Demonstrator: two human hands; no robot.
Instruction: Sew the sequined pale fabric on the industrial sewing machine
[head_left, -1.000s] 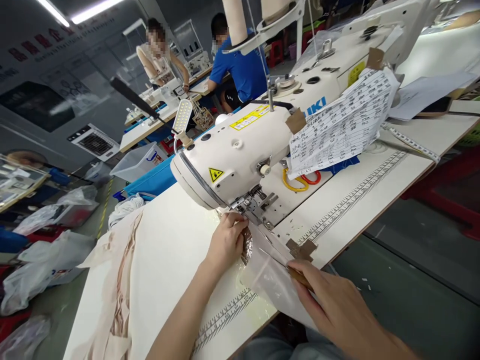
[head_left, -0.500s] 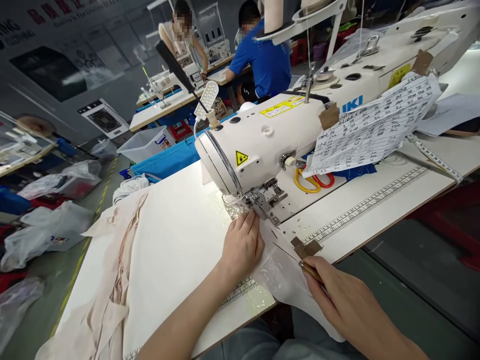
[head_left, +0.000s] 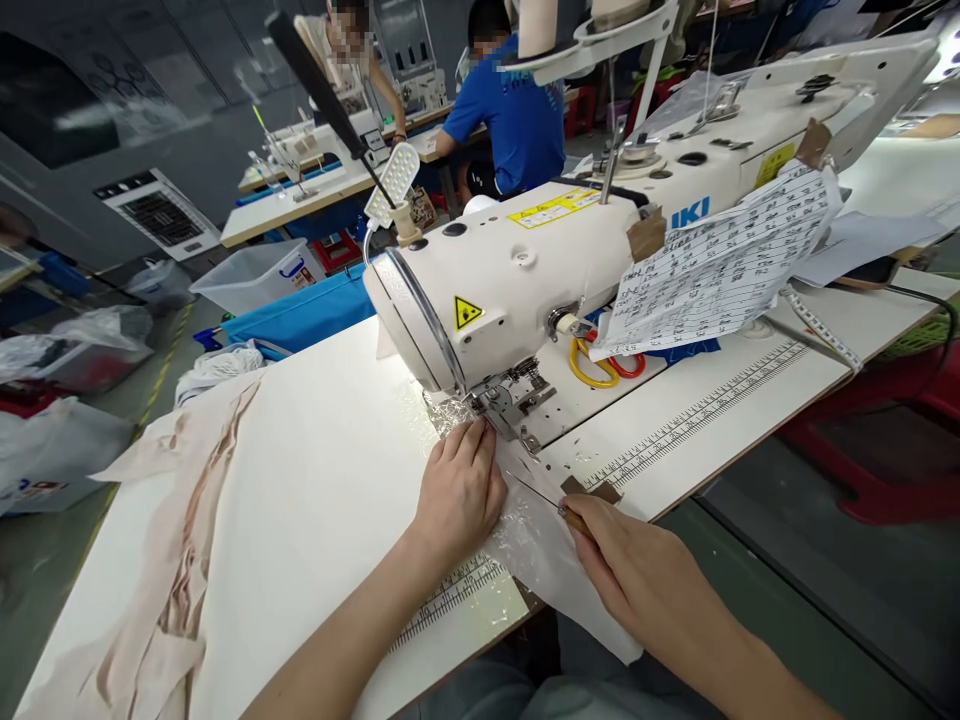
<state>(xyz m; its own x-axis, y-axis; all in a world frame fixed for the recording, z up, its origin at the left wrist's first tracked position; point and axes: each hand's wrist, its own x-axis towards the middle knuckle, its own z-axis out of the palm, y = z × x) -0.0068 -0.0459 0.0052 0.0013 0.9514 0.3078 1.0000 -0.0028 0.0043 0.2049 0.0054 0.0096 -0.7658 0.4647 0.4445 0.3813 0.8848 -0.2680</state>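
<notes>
At the head of a white sewing machine (head_left: 480,300), my left hand (head_left: 463,485) holds down a piece of thin white fabric (head_left: 559,575), fingers together and bent just in front of the presser foot (head_left: 491,400). My right hand (head_left: 637,565) is closed round the wooden handle of an awl (head_left: 574,518). The awl's thin metal shaft lies over the fabric and points toward the needle area; its tip is hard to make out. The fabric hangs over the table's front edge between my hands.
Pale pink fabric pieces (head_left: 161,560) lie along the table's left side. Scissors with yellow and red handles (head_left: 596,365) rest under the machine arm, beside a handwritten sheet (head_left: 720,265). A tape measure (head_left: 825,330) lies at right. Two people work at machines behind.
The whole view has shifted, so the machine and table appear further left. Both hands keep their places at the fabric, with the awl still in my right hand.
</notes>
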